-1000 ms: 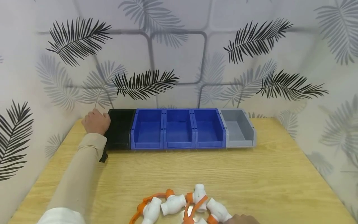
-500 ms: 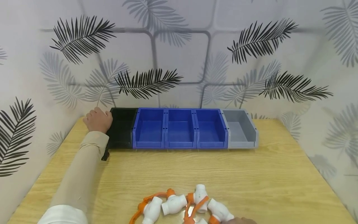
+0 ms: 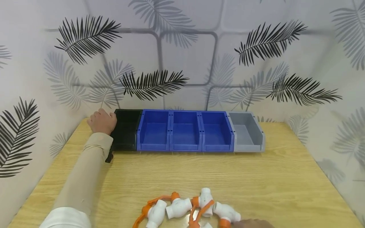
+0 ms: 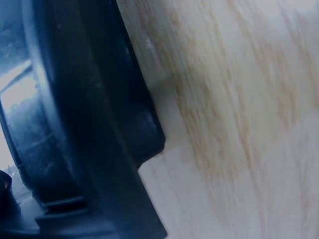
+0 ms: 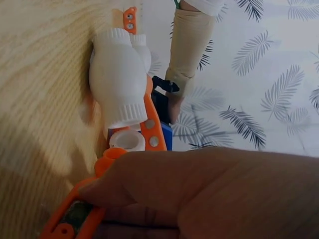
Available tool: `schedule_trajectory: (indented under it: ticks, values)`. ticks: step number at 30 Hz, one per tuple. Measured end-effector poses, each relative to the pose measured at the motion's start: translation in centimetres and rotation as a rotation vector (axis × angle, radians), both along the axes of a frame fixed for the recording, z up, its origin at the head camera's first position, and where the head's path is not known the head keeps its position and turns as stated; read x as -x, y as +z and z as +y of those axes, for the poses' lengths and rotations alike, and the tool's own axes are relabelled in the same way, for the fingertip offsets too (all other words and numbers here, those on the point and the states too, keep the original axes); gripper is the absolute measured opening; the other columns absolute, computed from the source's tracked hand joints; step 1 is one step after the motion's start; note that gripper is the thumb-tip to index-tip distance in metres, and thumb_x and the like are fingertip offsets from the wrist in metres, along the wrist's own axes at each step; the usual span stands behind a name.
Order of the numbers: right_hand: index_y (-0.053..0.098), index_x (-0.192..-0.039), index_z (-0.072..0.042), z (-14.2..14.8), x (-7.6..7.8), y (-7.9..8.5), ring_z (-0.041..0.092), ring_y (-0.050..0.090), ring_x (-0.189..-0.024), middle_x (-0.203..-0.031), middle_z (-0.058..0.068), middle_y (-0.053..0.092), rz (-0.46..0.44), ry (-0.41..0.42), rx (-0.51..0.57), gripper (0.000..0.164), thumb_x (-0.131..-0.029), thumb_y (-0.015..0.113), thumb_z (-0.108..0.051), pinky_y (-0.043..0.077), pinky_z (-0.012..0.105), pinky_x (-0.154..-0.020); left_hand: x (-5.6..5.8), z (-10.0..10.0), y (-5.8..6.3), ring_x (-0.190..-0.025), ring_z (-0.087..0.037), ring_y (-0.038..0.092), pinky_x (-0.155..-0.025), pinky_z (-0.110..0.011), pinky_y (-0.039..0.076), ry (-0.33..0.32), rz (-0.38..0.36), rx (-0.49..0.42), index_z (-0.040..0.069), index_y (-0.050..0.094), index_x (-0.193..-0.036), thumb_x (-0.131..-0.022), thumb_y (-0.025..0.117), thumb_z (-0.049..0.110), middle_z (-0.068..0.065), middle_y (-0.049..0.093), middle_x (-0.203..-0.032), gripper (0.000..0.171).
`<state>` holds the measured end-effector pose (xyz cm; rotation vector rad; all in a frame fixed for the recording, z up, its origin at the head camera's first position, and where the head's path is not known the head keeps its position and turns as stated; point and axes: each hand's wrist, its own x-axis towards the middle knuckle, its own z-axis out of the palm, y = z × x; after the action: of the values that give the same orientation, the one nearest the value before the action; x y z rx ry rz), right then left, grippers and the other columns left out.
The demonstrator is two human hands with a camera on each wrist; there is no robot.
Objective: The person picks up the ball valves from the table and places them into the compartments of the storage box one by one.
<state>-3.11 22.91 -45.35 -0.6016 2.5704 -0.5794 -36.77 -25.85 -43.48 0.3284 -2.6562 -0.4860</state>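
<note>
At the back left, my left hand (image 3: 102, 122) grips the left side of a black bin (image 3: 125, 129) near its rear corner; its fingertips are hidden. The left wrist view shows that bin's dark wall (image 4: 99, 119) close up, without the hand. My right hand (image 3: 252, 223) is low in the head view, mostly cut off. In the right wrist view, its thumb and fingers pinch the orange handle (image 5: 75, 214) of a white plastic ball valve (image 3: 227, 211). Several similar valves lie close by on the table, including one valve (image 3: 179, 208) and another valve (image 3: 156, 213).
Three blue bins, with the middle bin (image 3: 186, 131) among them, and a grey bin (image 3: 246, 131) continue the row right of the black one. The wooden table (image 3: 285, 177) meets a leaf-patterned backdrop (image 3: 182, 47) behind.
The valve at my right hand has turned, its orange part now pointing toward the front edge. My left hand keeps its place on the black bin. The head view has shifted slightly.
</note>
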Motion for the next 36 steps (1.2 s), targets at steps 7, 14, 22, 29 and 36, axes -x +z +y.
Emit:
schedule_trajectory:
  ticks: [7, 14, 22, 29, 36]
  values:
    - [0.066, -0.088, -0.027, 0.1, 0.2, 0.6, -0.002, 0.05, -0.064, -0.075, -0.02, 0.056, -0.01, -0.074, -0.089, 0.03, -0.076, 0.063, -0.054, 0.043, 0.028, -0.055, -0.4, 0.5, 0.3, -0.089, -0.052, 0.045, -0.077, -0.061, 0.03, 0.002, 0.024, 0.007, -0.015, 0.047, -0.095, -0.091, 0.036, 0.027, -0.035, 0.049, -0.096, 0.043]
    - [0.058, -0.075, -0.028, 0.5, 0.1, 1.1, -0.004, 0.041, -0.057, -0.064, -0.022, 0.044, 0.108, -0.066, -0.024, 0.017, -0.081, 0.063, -0.043, 0.034, 0.023, -0.051, -0.2, 0.3, 0.2, -0.087, -0.052, 0.045, -0.077, -0.061, 0.03, -0.006, 0.023, 0.005, -0.015, 0.047, -0.096, -0.092, 0.035, 0.028, -0.035, 0.049, -0.095, 0.044]
    - [0.055, -0.075, -0.032, 1.0, 0.1, 1.9, -0.003, 0.041, -0.052, -0.062, -0.023, 0.044, 0.067, -0.1, -0.015, 0.017, -0.079, 0.064, -0.046, 0.033, 0.023, -0.047, -0.2, 0.3, 0.3, -0.088, -0.052, 0.046, -0.078, -0.062, 0.03, -0.004, 0.009, 0.011, -0.015, 0.048, -0.098, -0.092, 0.035, 0.027, -0.035, 0.049, -0.096, 0.044]
    - [0.06, -0.08, -0.03, 0.7, 0.3, 2.8, -0.002, 0.041, -0.053, -0.062, -0.021, 0.045, 0.078, -0.151, -0.066, 0.021, -0.085, 0.056, -0.05, 0.034, 0.024, -0.05, -0.6, 0.5, 0.6, -0.09, -0.052, 0.046, -0.079, -0.061, 0.03, -0.003, -0.001, 0.007, -0.015, 0.047, -0.098, -0.091, 0.034, 0.027, -0.035, 0.049, -0.096, 0.045]
    - [0.064, -0.084, -0.027, 0.3, 0.6, 3.2, -0.001, 0.044, -0.056, -0.065, -0.02, 0.049, 0.025, -0.225, -0.111, 0.027, -0.083, 0.056, -0.053, 0.037, 0.026, -0.054, -0.6, 0.6, 0.7, -0.089, -0.051, 0.047, -0.077, -0.06, 0.032, -0.001, 0.018, 0.006, -0.015, 0.048, -0.097, -0.091, 0.036, 0.027, -0.034, 0.05, -0.094, 0.043]
